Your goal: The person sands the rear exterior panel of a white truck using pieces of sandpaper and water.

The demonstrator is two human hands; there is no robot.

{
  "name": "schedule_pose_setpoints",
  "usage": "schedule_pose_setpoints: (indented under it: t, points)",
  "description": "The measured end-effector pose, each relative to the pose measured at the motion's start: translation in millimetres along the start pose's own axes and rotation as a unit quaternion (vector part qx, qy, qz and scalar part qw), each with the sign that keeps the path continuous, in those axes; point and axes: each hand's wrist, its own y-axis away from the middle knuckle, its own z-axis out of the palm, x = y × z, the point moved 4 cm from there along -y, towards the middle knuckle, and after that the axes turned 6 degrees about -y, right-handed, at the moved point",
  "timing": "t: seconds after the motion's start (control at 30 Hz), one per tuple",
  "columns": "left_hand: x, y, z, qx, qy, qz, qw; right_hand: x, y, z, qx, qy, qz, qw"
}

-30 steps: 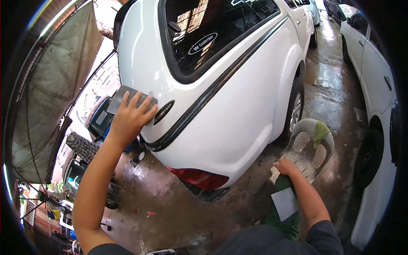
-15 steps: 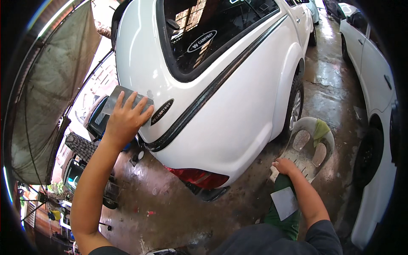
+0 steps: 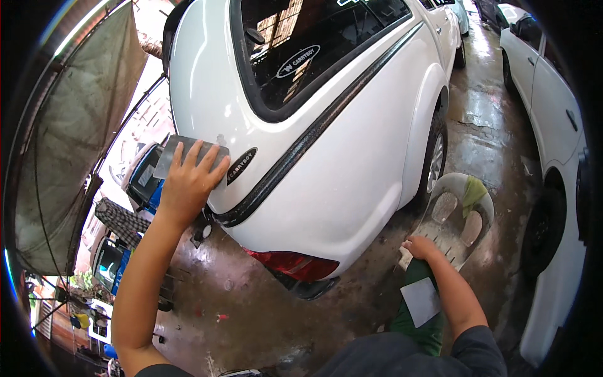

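Note:
My left hand [image 3: 191, 182] lies with its fingers spread over a grey sheet of sandpaper [image 3: 164, 160], pressing it to the rear corner of a white vehicle [image 3: 333, 157]. Part of the sheet juts past the body's edge, and a dark oval badge [image 3: 242, 166] sits just right of the fingertips. My right hand [image 3: 422, 246] rests near my knee with curled fingers; whatever it may hold is hidden. A second pale grey sheet [image 3: 421, 301] lies across my green-clad thigh.
A worn plastic chair [image 3: 483, 210] with a green cloth [image 3: 474, 193] over its back stands by the rear wheel [image 3: 436, 154]. Another white car [image 3: 549, 113] is parked at right. The floor [image 3: 264, 333] looks wet. A tarp [image 3: 75, 144] hangs at left.
My left hand and the sheet under it have shifted slightly down and right on the bodywork. The right hand stays where it was.

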Motion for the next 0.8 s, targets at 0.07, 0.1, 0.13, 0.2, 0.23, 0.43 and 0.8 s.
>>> schedule_pose_setpoints:
  t: [0.07, 0.1, 0.13, 0.2, 0.23, 0.43, 0.8]
  points:
    - [-1.4, -3.6, -1.7, 0.002, -0.007, -0.002, 1.0, -1.6, -3.8, -3.4, -0.035, 0.015, 0.029, 0.999]
    - [-1.4, -2.8, -1.8, 0.003, -0.007, -0.002, 1.0, -1.9, -2.8, -3.4, -0.034, 0.015, 0.029, 0.999]
    - [-1.1, -0.7, -1.4, 0.002, -0.003, -0.003, 1.0, -3.5, -1.3, -2.4, -0.03, 0.01, 0.022, 0.999]
    - [-1.8, -1.6, -0.9, 0.0, -0.002, -0.003, 1.0, -4.9, -2.5, -2.5, -0.025, 0.004, 0.013, 1.0]
    - [-1.7, -3.7, -0.9, 0.009, 0.001, -0.005, 1.0, -4.4, -3.3, -3.6, -0.022, 0.001, 0.014, 1.0]
    - [3.5, -6.5, 2.0, 0.008, 0.005, -0.01, 1.0, 4.5, -7.3, 0.6, -0.021, 0.013, 0.018, 1.0]
    - [0.2, -6.3, -5.6, -0.004, 0.009, -0.01, 1.0, -2.5, -0.1, -7.4, -0.007, 0.003, -0.011, 1.0]
